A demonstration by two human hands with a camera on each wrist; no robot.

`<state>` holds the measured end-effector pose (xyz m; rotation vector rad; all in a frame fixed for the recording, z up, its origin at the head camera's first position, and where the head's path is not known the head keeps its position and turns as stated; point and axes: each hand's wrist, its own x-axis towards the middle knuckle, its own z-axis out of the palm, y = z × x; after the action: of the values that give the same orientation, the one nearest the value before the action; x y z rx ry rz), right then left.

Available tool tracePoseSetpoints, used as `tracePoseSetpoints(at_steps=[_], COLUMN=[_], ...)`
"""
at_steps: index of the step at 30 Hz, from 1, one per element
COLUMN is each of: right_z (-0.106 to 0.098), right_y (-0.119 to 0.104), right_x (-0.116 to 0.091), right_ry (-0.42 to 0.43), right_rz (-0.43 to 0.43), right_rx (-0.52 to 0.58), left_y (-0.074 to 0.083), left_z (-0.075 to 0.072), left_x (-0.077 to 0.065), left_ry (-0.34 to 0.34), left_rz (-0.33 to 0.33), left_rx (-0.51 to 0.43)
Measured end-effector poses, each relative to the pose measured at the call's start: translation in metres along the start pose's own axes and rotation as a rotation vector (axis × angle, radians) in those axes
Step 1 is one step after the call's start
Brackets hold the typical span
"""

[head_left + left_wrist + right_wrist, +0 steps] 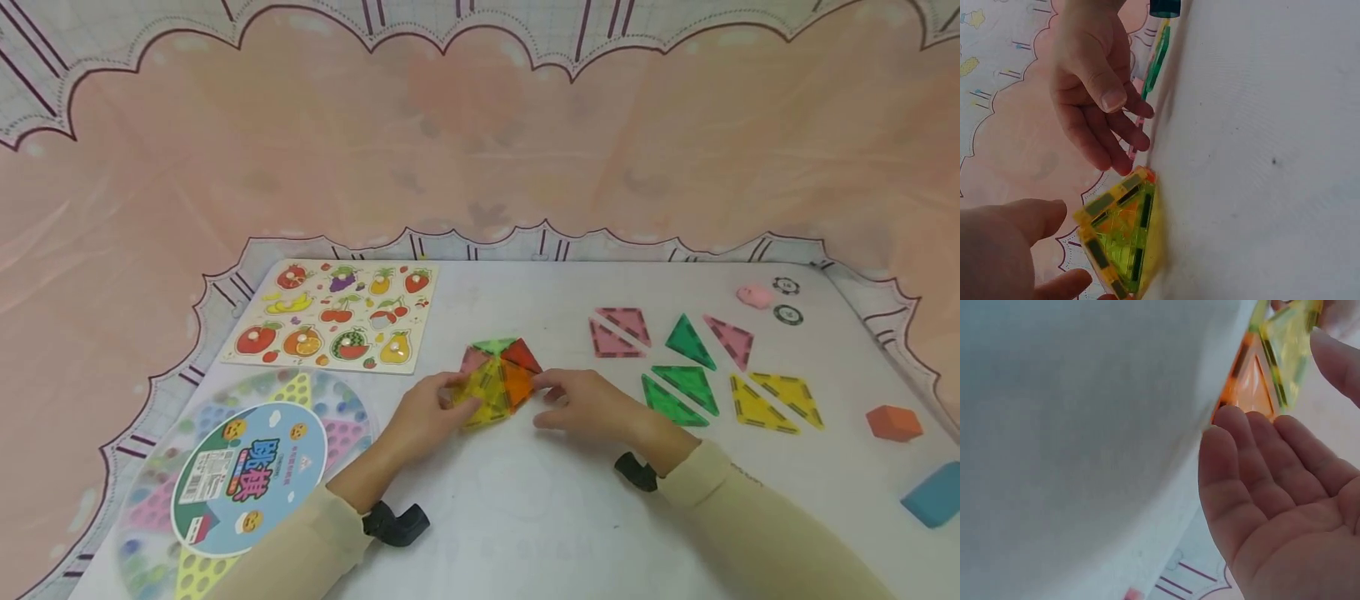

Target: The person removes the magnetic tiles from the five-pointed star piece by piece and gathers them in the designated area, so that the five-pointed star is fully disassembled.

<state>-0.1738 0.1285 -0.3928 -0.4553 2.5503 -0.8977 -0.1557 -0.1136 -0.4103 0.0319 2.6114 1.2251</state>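
Note:
A low dome of triangular magnetic tiles stands on the white table, its sides yellow, orange, red, green and pink. My left hand is at its left side, thumb and fingers spread around the yellow tiles. On the other side my right hand has its fingertips right at the orange tile, thumb held apart. Both hands have relaxed fingers. The far side of the dome is hidden in the head view.
Loose pink tiles, green tiles and yellow tiles lie to the right. A fruit puzzle board and a round Chinese checkers set are on the left. An orange block and blue block sit at the right edge.

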Motion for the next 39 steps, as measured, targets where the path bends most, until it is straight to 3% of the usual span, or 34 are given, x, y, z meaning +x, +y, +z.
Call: tracePoseSetpoints(at_steps=[11, 22, 24, 27, 30, 32, 35, 39], right_z=[0.005, 0.000, -0.001, -0.002, -0.002, -0.002, -0.001, 0.001], right_y=[0.001, 0.004, 0.003, 0.000, -0.004, -0.005, -0.004, -0.003], right_x=[0.004, 0.014, 0.013, 0.007, -0.004, -0.010, -0.017, -0.021], right_ry=[-0.007, -0.008, -0.012, -0.027, -0.045, -0.058, -0.079, -0.086], right_rz=[-0.015, -0.028, -0.025, -0.015, -0.016, -0.031, -0.048, -0.059], right_rx=[-0.005, 0.039, 0.058, 0.074, 0.055, 0.040, 0.029, 0.015], left_y=[-0.002, 0.001, 0.003, 0.007, 0.009, 0.009, 0.009, 0.009], left_z=[0.002, 0.012, 0.010, 0.004, -0.001, -0.001, 0.000, 0.001], left_x=[-0.008, -0.010, -0.009, -0.005, 0.005, 0.012, 0.021, 0.023], left_ry=[-0.043, -0.195, -0.191, -0.127, -0.060, -0.052, -0.110, -0.169], left_rz=[0.058, 0.174, 0.174, 0.181, 0.253, 0.325, 0.414, 0.421], left_rx=[0.004, -0.062, -0.063, -0.045, 0.001, 0.044, 0.080, 0.121])
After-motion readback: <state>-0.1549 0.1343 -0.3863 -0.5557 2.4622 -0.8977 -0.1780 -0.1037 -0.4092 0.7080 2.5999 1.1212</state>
